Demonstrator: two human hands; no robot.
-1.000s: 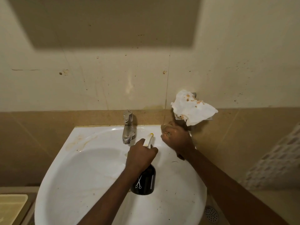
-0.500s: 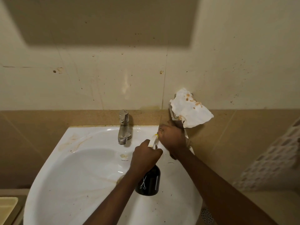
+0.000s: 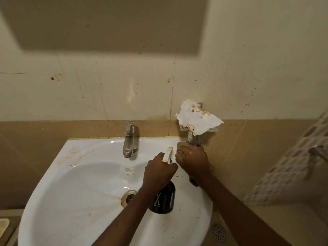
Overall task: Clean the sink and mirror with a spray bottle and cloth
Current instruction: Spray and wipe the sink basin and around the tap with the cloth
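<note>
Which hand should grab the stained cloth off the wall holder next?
Right. The right hand sits at the sink's back right corner, directly below the cloth on the wall holder. The left hand is occupied gripping the spray bottle.

Black spray bottle (image 3: pixel 164 199) upright over white stained sink (image 3: pixel 85 189); stained white cloth (image 3: pixel 197 118) on wall holder.

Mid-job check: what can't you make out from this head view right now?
- Mirror: not in the head view; only a shadow on the wall.
- Right hand: closed fist hides whatever it grips.
- Spray bottle: trigger covered by left hand.
- Wall holder under stained cloth: mostly covered.
- Sink: near rim cut off by bottom edge.
</note>
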